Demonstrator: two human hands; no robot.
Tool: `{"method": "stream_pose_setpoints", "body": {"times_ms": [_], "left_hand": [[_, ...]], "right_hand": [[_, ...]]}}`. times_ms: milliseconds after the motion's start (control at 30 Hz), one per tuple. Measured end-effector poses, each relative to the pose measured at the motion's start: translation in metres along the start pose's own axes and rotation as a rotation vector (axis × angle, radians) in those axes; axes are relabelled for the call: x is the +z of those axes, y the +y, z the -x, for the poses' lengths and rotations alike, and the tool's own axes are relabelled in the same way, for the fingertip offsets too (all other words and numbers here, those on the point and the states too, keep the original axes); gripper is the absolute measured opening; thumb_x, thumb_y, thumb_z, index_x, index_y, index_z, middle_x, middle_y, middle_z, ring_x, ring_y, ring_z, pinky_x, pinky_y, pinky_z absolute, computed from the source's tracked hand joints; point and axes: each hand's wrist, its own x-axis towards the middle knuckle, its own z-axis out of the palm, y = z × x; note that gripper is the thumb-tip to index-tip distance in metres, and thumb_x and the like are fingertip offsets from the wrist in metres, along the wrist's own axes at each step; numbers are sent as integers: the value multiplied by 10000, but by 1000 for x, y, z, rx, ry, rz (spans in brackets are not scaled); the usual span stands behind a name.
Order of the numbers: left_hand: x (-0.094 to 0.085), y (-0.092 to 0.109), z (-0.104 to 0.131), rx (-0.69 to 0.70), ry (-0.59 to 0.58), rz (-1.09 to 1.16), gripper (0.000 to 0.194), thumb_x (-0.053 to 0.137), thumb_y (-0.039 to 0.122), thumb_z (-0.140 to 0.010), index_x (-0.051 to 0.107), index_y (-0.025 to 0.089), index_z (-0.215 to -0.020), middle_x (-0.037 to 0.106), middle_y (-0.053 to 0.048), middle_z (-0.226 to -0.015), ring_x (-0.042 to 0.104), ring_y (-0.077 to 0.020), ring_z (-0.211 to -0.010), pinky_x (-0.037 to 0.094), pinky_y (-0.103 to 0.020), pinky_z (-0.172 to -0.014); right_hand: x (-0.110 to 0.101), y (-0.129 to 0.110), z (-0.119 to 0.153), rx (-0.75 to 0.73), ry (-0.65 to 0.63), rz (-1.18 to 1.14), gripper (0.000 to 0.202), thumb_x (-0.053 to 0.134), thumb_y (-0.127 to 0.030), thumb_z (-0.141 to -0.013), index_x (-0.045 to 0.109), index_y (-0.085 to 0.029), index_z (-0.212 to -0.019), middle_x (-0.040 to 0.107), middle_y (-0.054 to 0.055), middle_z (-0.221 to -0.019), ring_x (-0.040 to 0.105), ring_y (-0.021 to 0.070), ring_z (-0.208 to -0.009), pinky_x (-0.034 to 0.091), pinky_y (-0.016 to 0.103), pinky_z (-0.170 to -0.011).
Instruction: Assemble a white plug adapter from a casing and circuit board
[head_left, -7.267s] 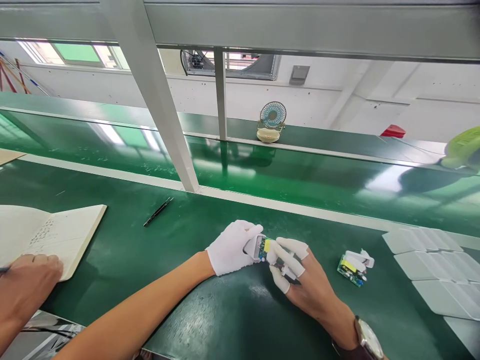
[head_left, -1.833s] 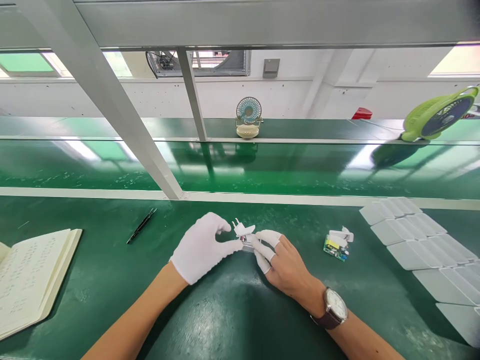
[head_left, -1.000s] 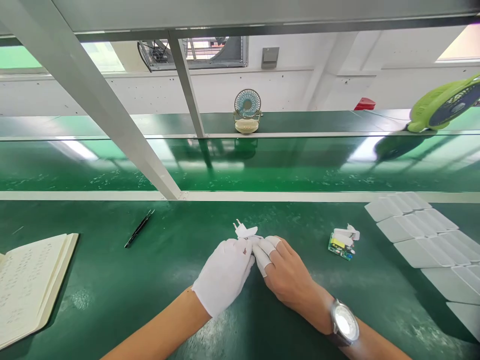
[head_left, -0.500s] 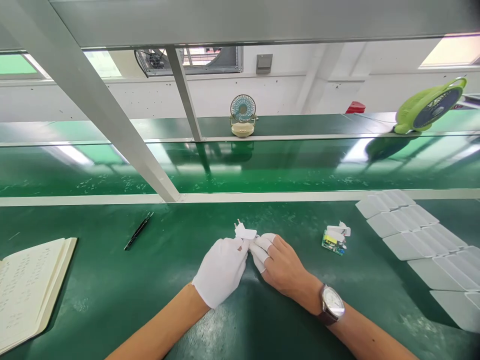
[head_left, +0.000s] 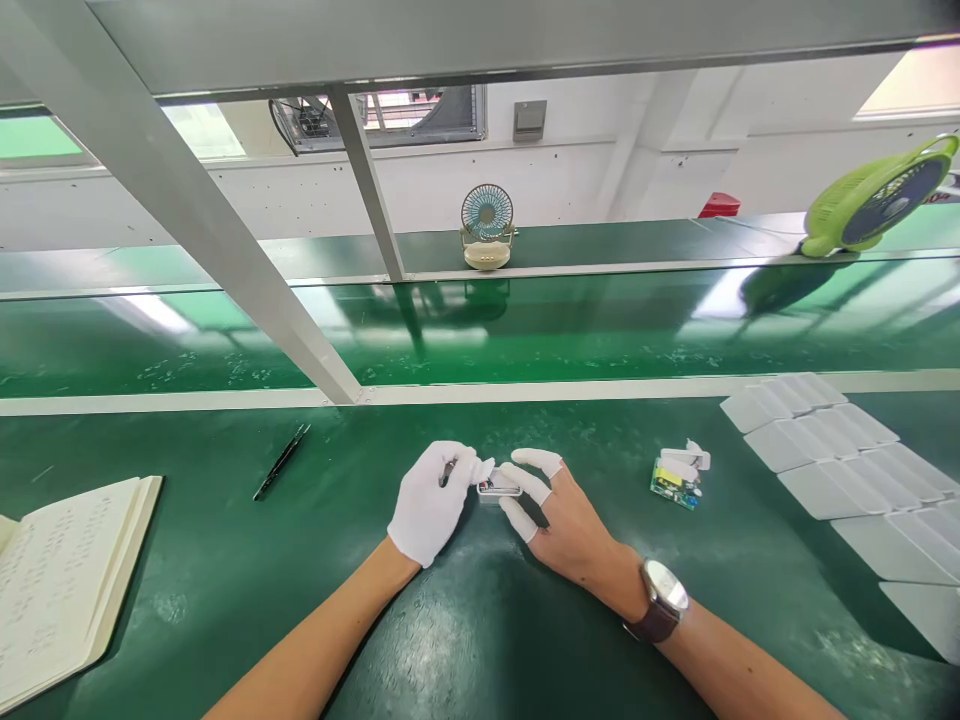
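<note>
"What's different from half a second ago?"

"The gloved left hand [head_left: 431, 512] has drawn leftward, and the white plug cap [head_left: 486, 467] has tipped, its two pins now out of sight. The open white case [head_left: 499, 490] underneath shows its inside."

"And the grips?"

"The left thumb and fingertips pinch the cap at the case's left end. The right hand [head_left: 574, 530] has spread its fingers wider; their tips are at the case's right end, but I can't tell whether they grip it."

"So where is the case?"

"Between both hands, on or just above the green bench [head_left: 465, 640]."

"Count the rest."

"Three white finger cots [head_left: 530, 485] on the right hand, and one wristwatch [head_left: 660, 597]. One circuit board [head_left: 677, 480] with a white piece on it, to the right. Five overlapping translucent trays [head_left: 821, 485] beyond that. On the left, one pen-like black tool [head_left: 280, 464] and one open notebook [head_left: 75, 580]. Two fans behind: one cream [head_left: 487, 228], one green [head_left: 874, 195]."
</note>
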Motion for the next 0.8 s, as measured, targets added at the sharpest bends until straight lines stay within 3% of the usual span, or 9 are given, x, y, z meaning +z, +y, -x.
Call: {"method": "stream_pose_setpoints", "body": {"times_ms": [167, 367, 533, 800], "left_hand": [[1, 1, 5, -103, 3, 75, 215, 527, 390, -980, 652, 217, -998, 727, -19, -986, 682, -173, -922, 540, -315, -852], [2, 0, 4, -111, -7, 113, 198, 534, 373, -974, 650, 219, -1019, 728, -15, -988, 680, -163, -912, 538, -306, -848], [3, -1, 4, -127, -16, 136, 181, 559, 366, -962, 654, 222, -1018, 725, -9, -974, 680, -162, -894, 540, -306, -842], [3, -5, 5, -140, -27, 147, 193, 564, 385, -966, 657, 237, -1049, 722, -11, -1014, 686, -164, -915, 543, -317, -866]], "right_hand": [[1, -1, -2, 7, -118, -36, 447, 548, -170, -983, 499, -240, -1422, 550, 129, -1296, 545, 270, -1184, 546, 459, -1000], [-3, -5, -11, 42, -142, -129, 445, 547, -136, -955, 529, -249, -1385, 546, 119, -1214, 559, 255, -1117, 546, 455, -968], [-1, -1, -9, 66, -96, -236, 398, 556, -173, -975, 516, -246, -1364, 566, 118, -1254, 568, 247, -1176, 542, 463, -1008], [-4, 5, -7, 38, -174, -180, 402, 551, -210, -1004, 544, -318, -1390, 581, 90, -1327, 609, 224, -1176, 573, 419, -999]]}}
